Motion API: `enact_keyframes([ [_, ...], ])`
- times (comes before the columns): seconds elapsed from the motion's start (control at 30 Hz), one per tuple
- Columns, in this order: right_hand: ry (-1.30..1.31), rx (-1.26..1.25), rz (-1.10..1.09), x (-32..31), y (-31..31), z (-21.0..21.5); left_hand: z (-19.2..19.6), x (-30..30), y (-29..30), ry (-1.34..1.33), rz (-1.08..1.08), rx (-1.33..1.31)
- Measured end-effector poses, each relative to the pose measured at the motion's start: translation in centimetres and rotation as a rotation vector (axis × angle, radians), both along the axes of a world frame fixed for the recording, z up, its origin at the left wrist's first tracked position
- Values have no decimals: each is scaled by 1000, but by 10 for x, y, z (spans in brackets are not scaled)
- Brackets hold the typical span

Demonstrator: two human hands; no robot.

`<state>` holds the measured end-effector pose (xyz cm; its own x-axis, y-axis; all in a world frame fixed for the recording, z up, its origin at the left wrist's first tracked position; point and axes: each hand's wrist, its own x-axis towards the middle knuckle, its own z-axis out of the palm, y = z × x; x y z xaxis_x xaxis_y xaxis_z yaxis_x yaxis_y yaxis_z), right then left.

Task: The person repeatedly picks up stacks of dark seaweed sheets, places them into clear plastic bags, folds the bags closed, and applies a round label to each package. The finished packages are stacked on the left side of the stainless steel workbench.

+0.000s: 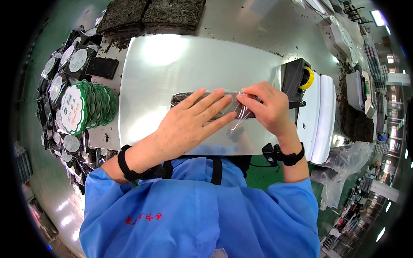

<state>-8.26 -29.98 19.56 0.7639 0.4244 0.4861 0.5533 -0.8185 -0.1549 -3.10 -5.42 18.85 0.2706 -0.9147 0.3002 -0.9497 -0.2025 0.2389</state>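
A long, dark packet in clear plastic (pixel 230 108) lies across a pale, shiny board (pixel 148 86) in front of me. It looks like pressed, dried seaweed. My left hand (pixel 183 124) rests flat on top of it, fingers stretched out and spread, hiding much of its middle. At the packet's right end, my right hand (pixel 272 107) pinches the loose end of the clear plastic bag (pixel 243 117) between thumb and forefinger. A creased flap of that film hangs below the pinch.
Stacked dark dried sheets (pixel 172 15) lie behind the board. To the left are a phone (pixel 102 67), green-and-white scalloped labels (pixel 73 107) and a heap of dark packets (pixel 71 165). A black tape dispenser (pixel 294 79) and white rolled sheeting (pixel 322 120) stand right.
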Motion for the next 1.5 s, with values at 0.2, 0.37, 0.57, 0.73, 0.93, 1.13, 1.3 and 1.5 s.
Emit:
enact_keyframes([
  [0.2,65,31,-174,-4,-25,13,-3,11,5,-114,50,21],
  [0.37,6,20,-268,-2,30,-21,-3,19,1,-155,125,-41],
  [0.57,-244,27,-208,5,13,-22,-13,41,-16,-59,226,-149],
  [0.73,-143,315,-942,-49,-101,-43,-26,79,-16,-75,416,-148],
  [0.93,799,1238,-1171,-82,-215,-64,-19,69,-23,59,423,-105],
  [1.13,636,1870,-792,-107,-239,-106,-16,63,-22,33,430,-106],
  [1.3,156,1970,-946,-112,-175,-161,-17,65,-22,51,437,-117],
  [1.5,-147,1608,-1082,-106,-134,-189,-21,67,-23,-4,454,-127],
])
